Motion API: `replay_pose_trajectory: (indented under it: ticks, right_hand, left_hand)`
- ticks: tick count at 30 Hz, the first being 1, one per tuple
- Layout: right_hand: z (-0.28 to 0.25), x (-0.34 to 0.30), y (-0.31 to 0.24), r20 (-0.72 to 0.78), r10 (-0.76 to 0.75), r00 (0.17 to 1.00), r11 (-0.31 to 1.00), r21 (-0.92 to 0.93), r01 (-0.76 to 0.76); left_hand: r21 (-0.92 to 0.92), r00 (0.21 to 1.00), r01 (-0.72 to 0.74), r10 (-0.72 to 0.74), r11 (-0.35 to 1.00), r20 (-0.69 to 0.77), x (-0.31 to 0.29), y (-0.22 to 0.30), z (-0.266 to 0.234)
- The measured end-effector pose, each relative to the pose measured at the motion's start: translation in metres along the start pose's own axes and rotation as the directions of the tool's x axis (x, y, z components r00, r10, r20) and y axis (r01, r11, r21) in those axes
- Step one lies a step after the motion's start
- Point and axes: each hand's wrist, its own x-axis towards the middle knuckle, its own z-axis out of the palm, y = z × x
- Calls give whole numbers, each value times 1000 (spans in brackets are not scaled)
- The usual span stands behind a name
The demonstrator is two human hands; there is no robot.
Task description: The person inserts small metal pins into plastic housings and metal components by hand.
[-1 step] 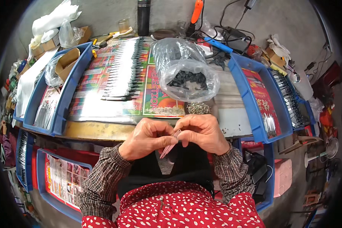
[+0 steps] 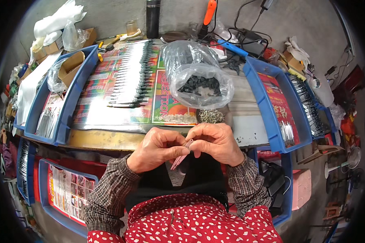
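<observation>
My left hand (image 2: 159, 149) pinches a thin, flat, pinkish strip (image 2: 177, 161) between thumb and fingers, at the front edge of the worktable. The strip slants down toward my lap. At its upper end the thumb and forefinger of my right hand (image 2: 215, 142) meet, closed in a pinch; any small part between them is hidden by the fingers. Just beyond my hands lies a pile of small brassy metal pieces (image 2: 211, 116). Behind that, an open clear plastic bag (image 2: 227, 91) holds many small black parts.
A row of slim metal pieces with dark ends (image 2: 129, 75) lies on a colourful printed sheet (image 2: 95, 95). Blue trays stand left (image 2: 71, 97) and right (image 2: 267, 109), holding thin metal parts. A black flask (image 2: 153, 20), a blue-handled tool (image 2: 233, 47) and cables line the back.
</observation>
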Motion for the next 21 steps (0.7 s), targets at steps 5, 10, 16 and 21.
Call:
replay_pose_trajectory:
  ticks: [5,10,16,21]
  right_hand:
    - [5,-4,15,-181,-8,983,1000,24,13]
    - [16,-4,27,-314,-17,949,1000,-17,12]
    - [0,6,17,-201,26,979,977,-204,-68]
    - [-54,33,11,-221,-254,942,642,-767,-7]
  left_hand:
    - [350,923,-205,299,914,-241,0,-7,23]
    - [591,790,-265,524,761,-320,6,-29,33]
    - [729,754,-210,583,652,-304,5,-29,27]
    - [750,781,-165,549,640,-297,-4,-31,18]
